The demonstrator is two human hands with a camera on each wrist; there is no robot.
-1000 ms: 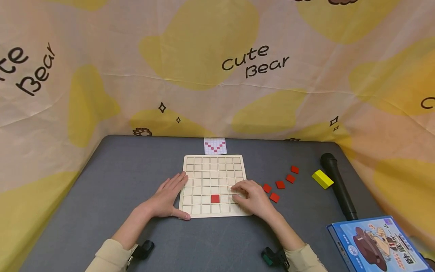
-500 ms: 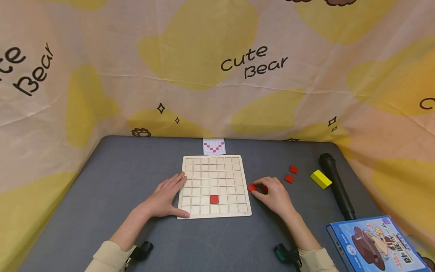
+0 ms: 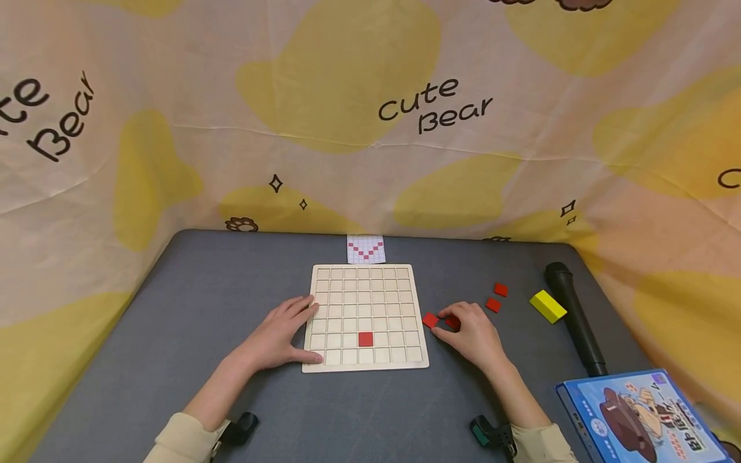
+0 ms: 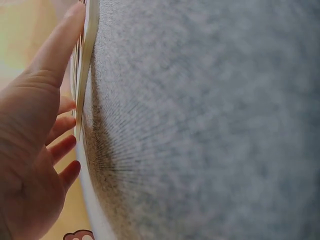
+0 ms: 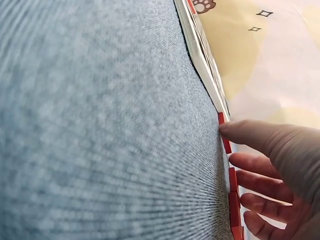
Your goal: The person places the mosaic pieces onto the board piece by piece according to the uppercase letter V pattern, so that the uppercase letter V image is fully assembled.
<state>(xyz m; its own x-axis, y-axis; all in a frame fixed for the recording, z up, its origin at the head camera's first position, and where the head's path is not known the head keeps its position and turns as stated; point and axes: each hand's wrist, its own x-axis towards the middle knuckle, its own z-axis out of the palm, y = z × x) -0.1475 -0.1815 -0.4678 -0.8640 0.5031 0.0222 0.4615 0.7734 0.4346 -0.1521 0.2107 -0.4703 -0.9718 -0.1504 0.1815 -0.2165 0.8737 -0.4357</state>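
Observation:
My left hand (image 3: 282,335) rests at the left edge of a pale wooden grid board (image 3: 341,326), fingers on its surface and thumb at the near corner. One red square tile (image 3: 366,339) sits in a cell of the lower rows. My right hand (image 3: 471,334) is beside the board's right edge. Its thumb (image 5: 240,133) lies against a loose red tile (image 5: 227,145), with the index finger apart from it. That tile lies flat close to the board. Another red tile (image 3: 451,322) shows partly between thumb and index finger; the hand covers the area behind.
Two red tiles (image 3: 497,298) lie farther right. Beyond them are a yellow block (image 3: 548,306), a black microphone (image 3: 579,321) and a blue box (image 3: 648,418). A small pattern card (image 3: 366,249) stands behind the board, near the patterned cloth (image 3: 324,128).
My right hand has moved right, off the board to the loose tiles. A red tile now lies by the board's right edge, and the fingertips have drawn slightly back from it. The left hand stays.

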